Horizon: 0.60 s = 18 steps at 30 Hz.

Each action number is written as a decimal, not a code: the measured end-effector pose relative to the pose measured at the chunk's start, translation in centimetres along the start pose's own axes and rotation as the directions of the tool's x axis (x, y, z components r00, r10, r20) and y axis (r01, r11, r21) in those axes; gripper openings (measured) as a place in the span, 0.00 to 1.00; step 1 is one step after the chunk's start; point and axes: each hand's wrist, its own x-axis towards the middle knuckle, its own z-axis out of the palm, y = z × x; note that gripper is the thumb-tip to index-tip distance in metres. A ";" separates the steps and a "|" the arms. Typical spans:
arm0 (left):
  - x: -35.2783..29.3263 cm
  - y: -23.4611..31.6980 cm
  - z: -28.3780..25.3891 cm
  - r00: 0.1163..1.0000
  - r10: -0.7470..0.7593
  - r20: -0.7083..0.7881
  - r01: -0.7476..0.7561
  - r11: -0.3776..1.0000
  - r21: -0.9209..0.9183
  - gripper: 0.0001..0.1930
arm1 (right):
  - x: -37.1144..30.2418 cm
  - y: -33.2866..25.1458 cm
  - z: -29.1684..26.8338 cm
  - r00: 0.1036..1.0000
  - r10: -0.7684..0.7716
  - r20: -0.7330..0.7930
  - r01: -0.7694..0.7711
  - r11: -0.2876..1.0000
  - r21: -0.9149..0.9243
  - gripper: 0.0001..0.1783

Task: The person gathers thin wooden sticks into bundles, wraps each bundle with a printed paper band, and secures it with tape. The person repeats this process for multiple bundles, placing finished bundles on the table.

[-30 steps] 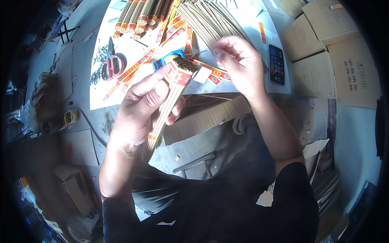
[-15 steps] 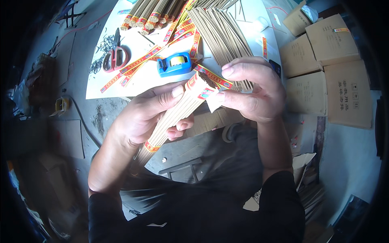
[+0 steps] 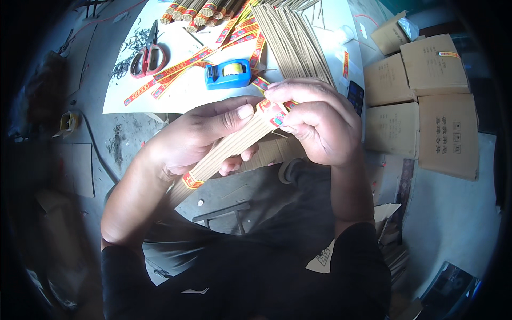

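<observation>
A bundle of thin tan incense sticks (image 3: 224, 151) slants up and to the right in front of me. My left hand (image 3: 210, 130) is wrapped round it, thumb on top and fingertips showing beneath. One red and yellow paper band (image 3: 192, 180) circles its lower part. Another printed paper band (image 3: 272, 112) lies round the upper end, where my right hand (image 3: 322, 117) grips with thumb and fingers. The very end of the bundle is hidden behind the right fingers. Just beyond stands a blue tape dispenser (image 3: 228, 74) with a yellow-cored roll.
On the white table (image 3: 120, 101) lie red-handled scissors (image 3: 149, 58), loose red and yellow paper strips (image 3: 184, 73), banded incense bundles (image 3: 200, 12) and a pile of loose sticks (image 3: 296, 45). A dark phone (image 3: 355, 95) lies at its right edge. Cardboard boxes (image 3: 447, 133) are stacked at right.
My right fingers have closed in on the bundle's upper end, and the loose white paper flap there no longer shows. The view has shifted slightly.
</observation>
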 end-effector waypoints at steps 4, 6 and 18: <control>0.3 -0.3 2.1 0.984 0.125 -0.126 -0.120 0.992 0.049 0.25 | -0.1 -0.3 -0.5 0.999 0.008 0.037 -0.007 1.000 -0.026 0.08; 0.2 -0.4 1.8 0.986 0.134 -0.097 -0.120 0.983 0.138 0.25 | -0.4 0.0 -0.6 0.999 -0.003 0.035 0.004 0.999 -0.035 0.07; -0.8 0.0 3.0 0.939 0.344 0.005 -0.292 0.786 0.544 0.30 | 0.4 -0.2 -1.1 0.997 -0.054 0.047 0.058 0.995 -0.084 0.09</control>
